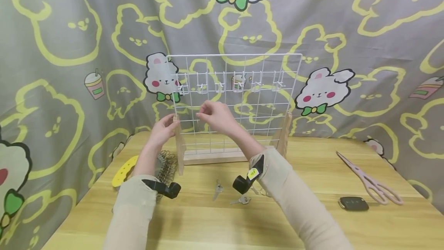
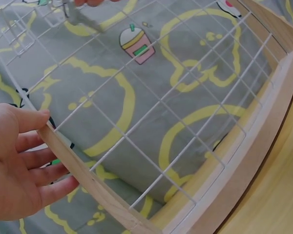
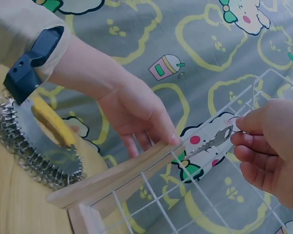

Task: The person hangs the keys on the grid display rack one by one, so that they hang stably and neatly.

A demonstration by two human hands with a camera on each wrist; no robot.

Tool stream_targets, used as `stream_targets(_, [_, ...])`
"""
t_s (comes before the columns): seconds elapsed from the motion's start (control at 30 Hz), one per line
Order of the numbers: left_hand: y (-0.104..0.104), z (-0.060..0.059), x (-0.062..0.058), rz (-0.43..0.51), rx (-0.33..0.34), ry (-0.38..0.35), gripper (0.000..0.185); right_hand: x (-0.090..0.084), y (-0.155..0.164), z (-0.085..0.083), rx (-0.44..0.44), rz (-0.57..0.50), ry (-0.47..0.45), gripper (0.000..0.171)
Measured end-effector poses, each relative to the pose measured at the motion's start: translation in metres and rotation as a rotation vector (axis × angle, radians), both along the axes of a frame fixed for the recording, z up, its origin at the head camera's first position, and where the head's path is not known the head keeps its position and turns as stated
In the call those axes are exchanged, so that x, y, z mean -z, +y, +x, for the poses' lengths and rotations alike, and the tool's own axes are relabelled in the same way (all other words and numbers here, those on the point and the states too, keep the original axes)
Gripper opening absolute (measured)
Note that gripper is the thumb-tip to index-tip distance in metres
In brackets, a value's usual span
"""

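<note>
A white wire grid rack with wooden side posts and a wooden base [image 1: 215,159] stands upright on the table. My left hand [image 1: 163,131] holds the top of its left wooden post [image 2: 71,158], thumb on the near side and fingers behind. In front of the grid, my right hand [image 1: 218,117] pinches a silver key [image 3: 215,141] between thumb and forefinger, its blade pointing toward the left post. Several white wire hooks [image 1: 239,86] hang in a row along the upper part of the grid, above the right hand.
Loose keys [image 1: 217,190] lie on the table before the rack. Left of it is a yellow-handled plate [image 3: 53,121] fringed with metal rings. To the right lie pink-handled scissors [image 1: 371,184] and a black car key fob [image 1: 354,203]. A patterned curtain [image 1: 121,22] hangs behind.
</note>
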State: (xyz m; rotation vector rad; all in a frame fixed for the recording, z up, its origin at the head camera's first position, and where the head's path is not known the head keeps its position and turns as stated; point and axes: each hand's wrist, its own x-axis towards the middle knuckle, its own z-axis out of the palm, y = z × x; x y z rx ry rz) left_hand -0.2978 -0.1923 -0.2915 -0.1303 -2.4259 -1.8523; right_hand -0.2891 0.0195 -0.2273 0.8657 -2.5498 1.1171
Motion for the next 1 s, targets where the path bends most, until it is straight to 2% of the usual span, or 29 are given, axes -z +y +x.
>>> stream_targets(0.3, [-0.001, 0.0, 0.0, 0.0, 0.01, -0.003, 0.06, -0.022, -0.02, 0.004, -0.014, -0.025, 0.039, 0.012])
stream_targets(0.5, [0.0, 0.0, 0.0, 0.016, 0.009, -0.012, 0.062, -0.033, -0.03, 0.005, 0.007, -0.003, 0.084, 0.013])
stream_targets(1.0, [0.002, 0.001, 0.0, 0.014, -0.003, -0.008, 0.061, -0.051, -0.039, 0.007, 0.063, -0.088, 0.08, 0.007])
